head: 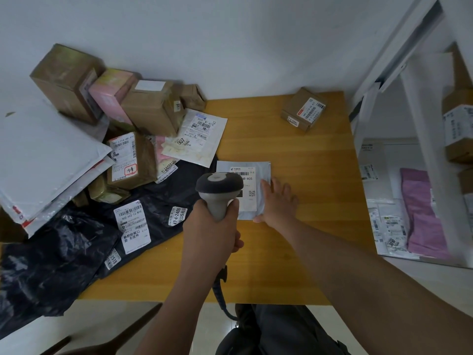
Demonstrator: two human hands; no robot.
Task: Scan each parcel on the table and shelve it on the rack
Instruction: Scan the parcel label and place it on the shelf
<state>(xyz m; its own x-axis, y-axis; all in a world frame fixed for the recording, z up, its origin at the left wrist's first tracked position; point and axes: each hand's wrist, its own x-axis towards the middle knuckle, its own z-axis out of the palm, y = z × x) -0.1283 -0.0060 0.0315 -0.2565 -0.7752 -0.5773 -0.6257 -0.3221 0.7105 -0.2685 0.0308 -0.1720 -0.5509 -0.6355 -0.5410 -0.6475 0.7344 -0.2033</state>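
Observation:
A small grey flat parcel (256,172) with a white barcode label lies in the middle of the wooden table (307,175). My right hand (277,201) rests on its right edge with fingers spread flat, thumb at the parcel's near corner. My left hand (212,231) grips the handle of a grey barcode scanner (218,187), whose dark head hangs just over the parcel's left side and hides part of the label. The scanner's cable (221,290) runs down toward me.
Brown boxes (151,106), a pink box, white mailers (46,160) and black bags (58,257) crowd the table's left side. One small brown box (303,110) sits at the far right corner. The white rack (414,139) to the right holds parcels, including a pink bag (422,213).

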